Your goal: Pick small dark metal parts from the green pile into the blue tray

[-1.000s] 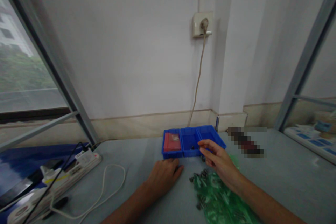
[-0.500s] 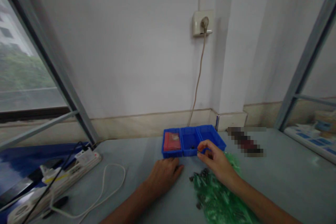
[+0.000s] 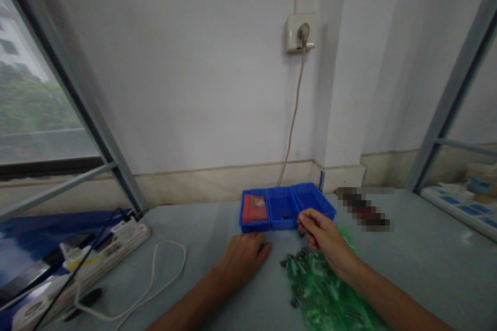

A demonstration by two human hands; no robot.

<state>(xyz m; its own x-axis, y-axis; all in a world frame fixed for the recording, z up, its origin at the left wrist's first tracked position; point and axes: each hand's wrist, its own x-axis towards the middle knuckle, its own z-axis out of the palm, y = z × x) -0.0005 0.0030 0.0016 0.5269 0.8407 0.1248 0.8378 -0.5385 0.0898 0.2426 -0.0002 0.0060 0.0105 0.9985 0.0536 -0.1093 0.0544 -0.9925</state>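
Grey tabletop (image 3: 209, 227), seemingly open leftward.

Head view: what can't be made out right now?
All head view:
Whether the right hand grips the small dark part: tiny, blurred.
What the bits in the middle blue compartment are: too small.
Near end of the green plastic: cut off by bottom edge.
Dark item at right: pixelated.

L hand (image 3: 244, 256) rests palm down, fingers bent fwd, thumb spread to the side; forearm slants up from bottom ctr. R hand (image 3: 328, 240) reaches in from lower R, fingers curled w/ tips drawn in (hard to tell if they touch)
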